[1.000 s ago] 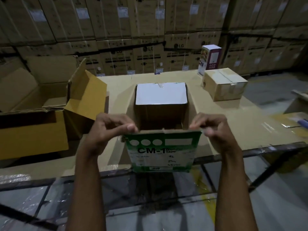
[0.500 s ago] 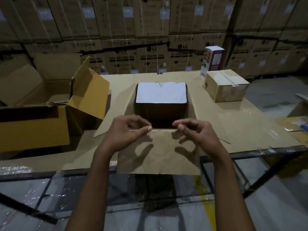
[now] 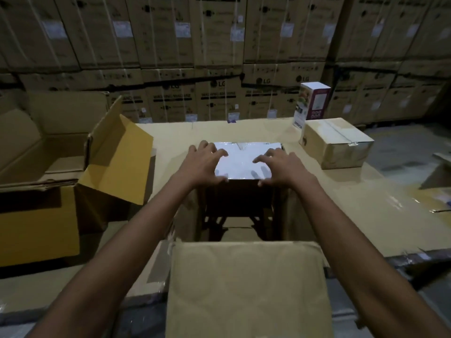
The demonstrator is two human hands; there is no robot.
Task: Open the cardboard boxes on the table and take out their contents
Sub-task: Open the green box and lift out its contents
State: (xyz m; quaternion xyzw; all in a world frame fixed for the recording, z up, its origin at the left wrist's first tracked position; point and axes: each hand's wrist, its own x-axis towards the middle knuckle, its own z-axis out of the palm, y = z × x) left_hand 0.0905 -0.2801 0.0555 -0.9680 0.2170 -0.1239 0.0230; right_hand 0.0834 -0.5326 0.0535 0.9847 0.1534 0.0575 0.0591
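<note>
An open cardboard box [image 3: 244,284] sits at the table's near edge, with its front flap folded down toward me. Inside it stands a box with a glossy white top [image 3: 244,159]. My left hand [image 3: 202,164] lies on the left part of that white top, fingers spread. My right hand [image 3: 283,167] lies on the right part in the same way. Both thumbs sit at the near edge of the white top. A sealed, taped cardboard box [image 3: 341,147] sits farther right on the table.
A large open carton [image 3: 36,223] with raised yellow flaps stands at the left. A white and purple product box [image 3: 314,101] stands upright behind the sealed box. The table [image 3: 353,203] is covered in cardboard sheet. Stacked cartons [image 3: 219,45] form a wall behind.
Both hands have let go of the front flap, which now hangs down toward me. They have moved forward onto the white top of the inner box.
</note>
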